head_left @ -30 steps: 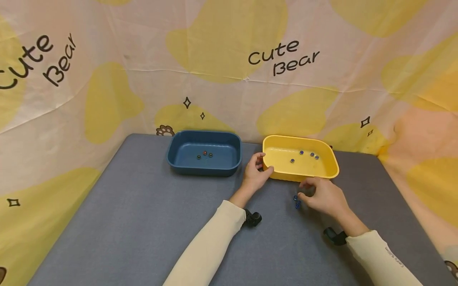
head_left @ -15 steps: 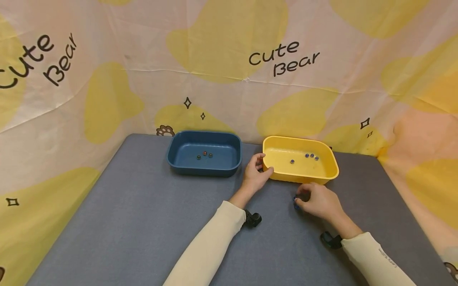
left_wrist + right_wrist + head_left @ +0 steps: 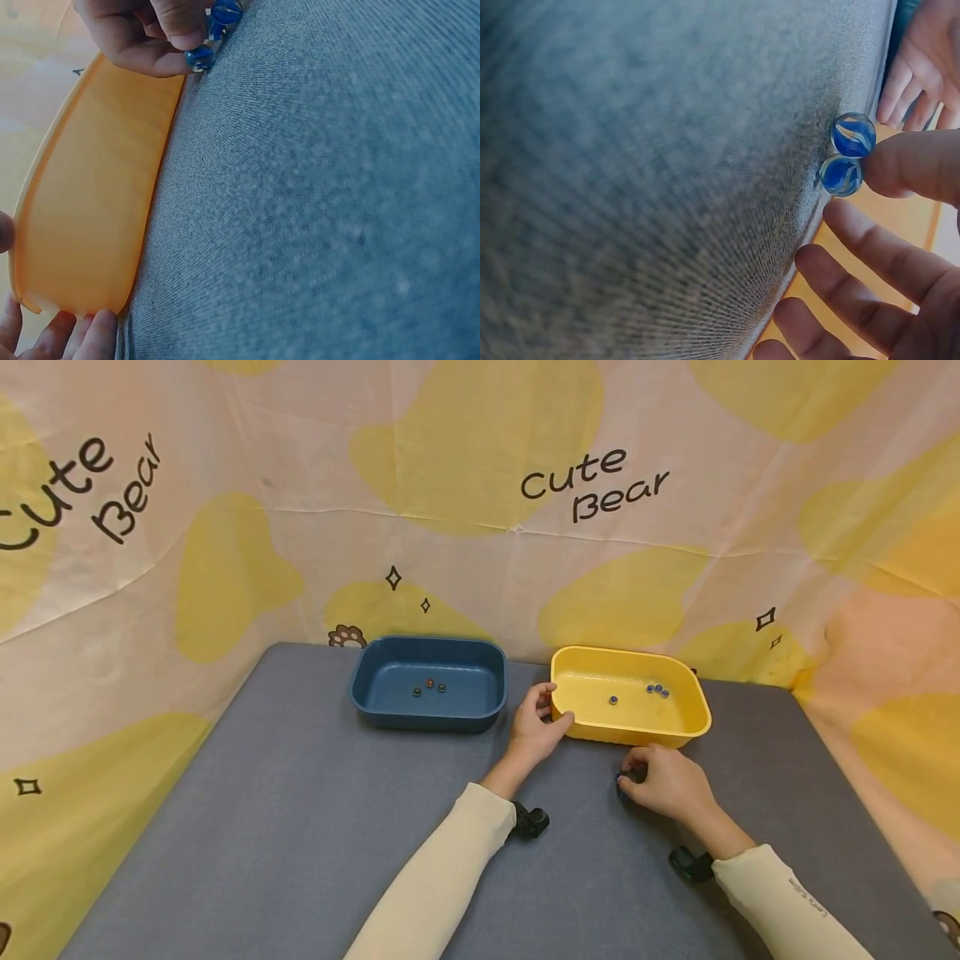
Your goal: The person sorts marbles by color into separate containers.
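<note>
My left hand (image 3: 534,727) grips the left end of a yellow plastic bin (image 3: 630,732), thumb at the front corner and fingers along the end wall. Close to the bin's front wall, my right hand (image 3: 671,783) has its thumb and index finger at a small group of blue swirled glass marbles on the cloth. One marble (image 3: 199,58) sits between thumb and fingertip in the left wrist view, with two more just behind. In the right wrist view the thumb touches an upper marble (image 3: 853,135) and a lower marble (image 3: 841,176); the other fingers are spread.
Several blue marbles lie inside the yellow bin, one marble (image 3: 613,700) apart from the others. A dark blue bin (image 3: 427,722) with three brownish or reddish marbles stands to the left. Grey cloth (image 3: 300,827) covers the table, and a printed curtain (image 3: 465,560) hangs behind.
My right hand has shifted slightly toward me and its fingers have closed in on the loose marbles. Inside the yellow bin a marble has rolled right to join two others. The left hand stays put.
</note>
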`<action>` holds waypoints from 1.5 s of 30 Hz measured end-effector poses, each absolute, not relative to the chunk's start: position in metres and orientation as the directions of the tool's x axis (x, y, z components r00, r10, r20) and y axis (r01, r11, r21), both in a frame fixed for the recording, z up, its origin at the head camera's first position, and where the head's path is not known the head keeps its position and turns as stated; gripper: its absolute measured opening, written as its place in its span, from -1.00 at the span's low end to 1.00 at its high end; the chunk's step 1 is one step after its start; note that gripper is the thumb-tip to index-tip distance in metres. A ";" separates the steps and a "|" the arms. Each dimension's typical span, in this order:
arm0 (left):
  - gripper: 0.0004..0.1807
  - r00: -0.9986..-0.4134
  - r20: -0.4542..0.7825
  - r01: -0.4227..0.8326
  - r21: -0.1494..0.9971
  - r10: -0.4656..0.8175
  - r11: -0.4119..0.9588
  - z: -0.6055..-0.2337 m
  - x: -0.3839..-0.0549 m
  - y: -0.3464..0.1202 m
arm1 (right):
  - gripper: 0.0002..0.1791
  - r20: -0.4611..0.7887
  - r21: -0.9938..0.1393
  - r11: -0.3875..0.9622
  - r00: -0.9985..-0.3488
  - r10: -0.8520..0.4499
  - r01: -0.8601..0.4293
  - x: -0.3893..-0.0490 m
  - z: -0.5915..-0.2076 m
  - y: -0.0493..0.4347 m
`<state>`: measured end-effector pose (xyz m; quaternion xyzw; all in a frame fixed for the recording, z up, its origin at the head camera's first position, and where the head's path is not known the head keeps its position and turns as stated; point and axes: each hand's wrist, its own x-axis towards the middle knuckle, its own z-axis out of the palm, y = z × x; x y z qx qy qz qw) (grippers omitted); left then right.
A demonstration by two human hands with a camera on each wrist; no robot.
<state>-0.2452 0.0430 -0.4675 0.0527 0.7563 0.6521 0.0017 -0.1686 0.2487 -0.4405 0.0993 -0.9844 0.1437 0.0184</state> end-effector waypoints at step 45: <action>-0.42 -0.993 0.078 0.089 0.989 0.092 0.117 -0.473 -0.248 0.043 | -0.89 0.057 -0.317 0.927 -0.980 -0.191 -0.200 -0.171 -0.418 0.247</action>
